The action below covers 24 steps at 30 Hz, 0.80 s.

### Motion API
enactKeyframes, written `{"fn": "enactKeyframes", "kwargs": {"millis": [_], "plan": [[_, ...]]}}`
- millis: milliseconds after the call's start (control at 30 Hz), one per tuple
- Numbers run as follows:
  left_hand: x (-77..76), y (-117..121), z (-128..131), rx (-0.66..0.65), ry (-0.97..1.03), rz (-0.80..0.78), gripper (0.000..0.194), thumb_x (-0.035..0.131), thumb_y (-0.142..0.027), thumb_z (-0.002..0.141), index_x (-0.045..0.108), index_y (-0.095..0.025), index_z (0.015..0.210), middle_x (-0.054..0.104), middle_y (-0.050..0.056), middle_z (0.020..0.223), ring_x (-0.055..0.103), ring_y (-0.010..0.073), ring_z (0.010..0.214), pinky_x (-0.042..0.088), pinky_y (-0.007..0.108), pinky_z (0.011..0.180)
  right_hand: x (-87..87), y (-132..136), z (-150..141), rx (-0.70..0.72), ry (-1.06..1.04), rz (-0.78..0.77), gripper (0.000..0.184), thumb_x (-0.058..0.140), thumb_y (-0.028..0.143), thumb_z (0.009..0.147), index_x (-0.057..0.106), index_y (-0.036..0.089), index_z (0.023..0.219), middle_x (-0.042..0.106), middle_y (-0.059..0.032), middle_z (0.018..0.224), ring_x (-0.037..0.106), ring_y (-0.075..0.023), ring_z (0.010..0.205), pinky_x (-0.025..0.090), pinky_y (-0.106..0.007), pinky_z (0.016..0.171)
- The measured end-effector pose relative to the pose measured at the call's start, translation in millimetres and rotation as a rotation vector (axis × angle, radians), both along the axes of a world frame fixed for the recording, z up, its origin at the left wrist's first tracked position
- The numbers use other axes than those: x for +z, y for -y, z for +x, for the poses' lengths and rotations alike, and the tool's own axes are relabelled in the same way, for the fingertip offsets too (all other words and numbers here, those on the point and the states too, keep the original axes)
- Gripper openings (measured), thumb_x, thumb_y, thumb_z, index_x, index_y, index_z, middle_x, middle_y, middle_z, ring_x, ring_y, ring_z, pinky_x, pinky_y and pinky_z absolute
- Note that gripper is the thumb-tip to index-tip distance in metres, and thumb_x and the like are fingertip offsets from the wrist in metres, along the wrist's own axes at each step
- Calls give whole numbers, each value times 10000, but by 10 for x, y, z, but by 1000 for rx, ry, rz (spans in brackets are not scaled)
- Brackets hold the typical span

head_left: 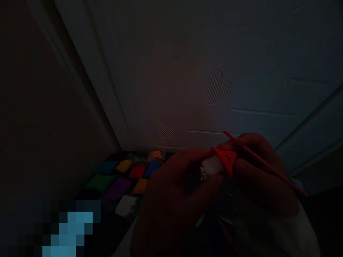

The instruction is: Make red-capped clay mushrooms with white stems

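My left hand [177, 189] pinches a small white block [213, 165] between thumb and fingers. On the block's right end sits a bright red-orange pointed piece [226, 160], marked with a dark cross. Close against that piece is my right hand [262, 171], its fingers closed on a thin pink-red stick tool [270, 167] that slants down to the right. The thumb of this hand appears to touch the red-orange piece, though dim light blurs the contact. Something small and shiny [203, 174] shows just under the block.
Several coloured packets lie on the dark surface at left, among them green [100, 182], purple [118, 188], red [138, 170] and white [126, 205] ones. Behind rises a pale panel [187, 89] with embossed hearts. A bright green item [199, 220] lies below my hands. Blue pixelation covers the lower left.
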<state>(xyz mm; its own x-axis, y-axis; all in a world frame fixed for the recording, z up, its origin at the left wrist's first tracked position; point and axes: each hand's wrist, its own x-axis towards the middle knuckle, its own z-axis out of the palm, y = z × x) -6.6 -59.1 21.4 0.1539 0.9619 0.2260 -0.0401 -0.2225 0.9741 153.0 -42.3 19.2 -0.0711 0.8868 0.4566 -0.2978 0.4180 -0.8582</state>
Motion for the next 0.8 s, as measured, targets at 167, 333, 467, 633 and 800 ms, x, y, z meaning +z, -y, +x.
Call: {"fn": "enactKeyframes", "kwargs": {"millis": [167, 333, 467, 633, 800], "plan": [[15, 10, 21, -9, 94, -35, 230, 732, -321, 734, 668, -351, 953, 729, -84, 948, 679, 124, 858, 515, 197, 726, 4, 4, -22, -52, -3, 8, 221, 760, 217, 703, 679, 329, 876, 735, 59, 884, 699, -104, 762, 573, -153, 648], [35, 4, 35, -5, 123, -40, 179, 736, -292, 731, 690, -319, 902, 736, -70, 891, 682, 121, 818, 510, 192, 708, 4, 19, -31, -45, -23, 7, 220, 761, 220, 705, 675, 315, 883, 737, 67, 890, 691, -78, 779, 555, -117, 677], [14, 3, 31, -5, 123, -43, 189, 732, -292, 736, 691, -325, 917, 736, -71, 900, 684, 119, 832, 512, 188, 728, -4, 20, -39, -54, -22, 18, 213, 748, 213, 720, 670, 317, 888, 735, 69, 896, 691, -81, 791, 561, -132, 690], [6, -40, 12, -112, 311, -103, 280, 762, -286, 700, 669, -298, 964, 732, -47, 933, 673, 108, 836, 516, 159, 709, -16, -6, -35, -79, -49, 46, 212, 758, 225, 704, 674, 331, 868, 734, 64, 881, 694, -104, 757, 569, -168, 654], [62, -93, -7, -89, 257, -244, 162, 582, -334, 852, 686, -218, 897, 691, -13, 677, 618, 88, 620, 471, 154, 541, -30, -3, -8, -31, -49, 37, 209, 739, 219, 725, 670, 330, 887, 736, 71, 906, 690, -91, 784, 563, -157, 681]]}}
